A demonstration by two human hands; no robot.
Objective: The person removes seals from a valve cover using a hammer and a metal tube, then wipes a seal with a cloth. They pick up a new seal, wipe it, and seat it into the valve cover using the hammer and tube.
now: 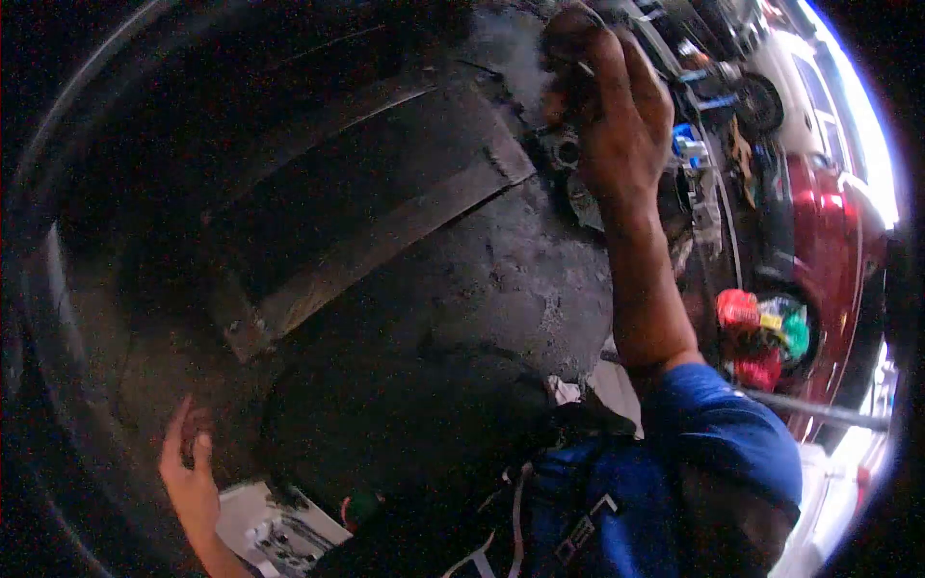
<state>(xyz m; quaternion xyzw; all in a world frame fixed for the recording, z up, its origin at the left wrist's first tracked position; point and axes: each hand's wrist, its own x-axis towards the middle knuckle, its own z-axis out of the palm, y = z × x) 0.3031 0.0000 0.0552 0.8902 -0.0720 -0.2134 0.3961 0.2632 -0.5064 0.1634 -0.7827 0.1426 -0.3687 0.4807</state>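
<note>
Dark, grimy metal is what the right hand [607,106] is up against. It is raised at arm's length, with the fingers curled tight round a small dark piece [568,63] that is too blurred to name. A thin pale sliver shows between the fingers. That piece sits at the top edge of the view, just above a round metal fitting [564,149] and against the ribbed steel panel [385,241] that fills the middle.

The left hand [188,472] is low and well apart from the right. It is open, the fingers loosely spread and holding nothing, just beside a white printed sheet [275,530].

The main risk, as I judge it, is the grip. The surfaces look oily and the arm is fully stretched, so the piece could slip from the fingers and drop toward the person's blue sleeve [723,453] or chest. Only one hand is on it, and the free hand is too far off to catch it or steady it. The light under the panel is poor, so knuckles could scrape the edges of the welded strips. Grit could also fall from the crusted grey patch [540,279].

Farther right stand a red car [829,241] and a bundle of red, green and yellow things [761,337].
</note>
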